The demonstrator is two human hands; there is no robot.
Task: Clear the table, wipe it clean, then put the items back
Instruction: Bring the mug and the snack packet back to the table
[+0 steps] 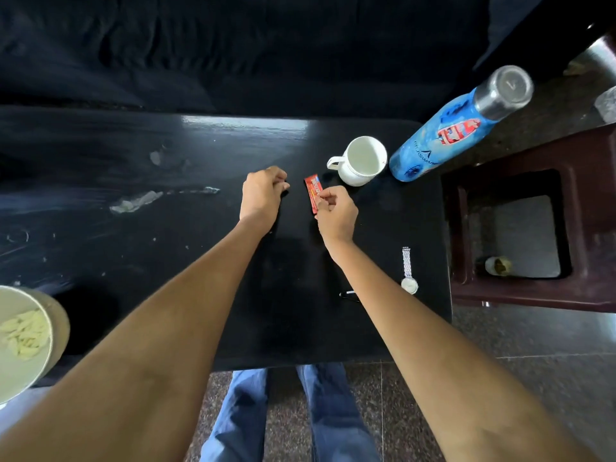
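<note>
A small red packet (313, 191) lies on the black table (186, 261), and my right hand (335, 215) pinches its near edge between thumb and fingers. Just left of it my left hand (261, 195) hovers low with its fingers curled; nothing shows in it. Behind the packet a white mug (360, 161) stands upright with its handle to the left. A blue bottle (460, 125) with a steel cap stands at the table's far right corner. A silver wristwatch (408, 270) lies near the right edge, with a small dark clip (348, 295) beside my right forearm.
White smears and crumpled scraps (136, 201) mark the table's left half. A pale bin (23, 341) holding crumpled tissue stands at the near left. A dark red plastic stool (533, 225) sits to the right of the table. A dark sofa (233, 48) runs behind it.
</note>
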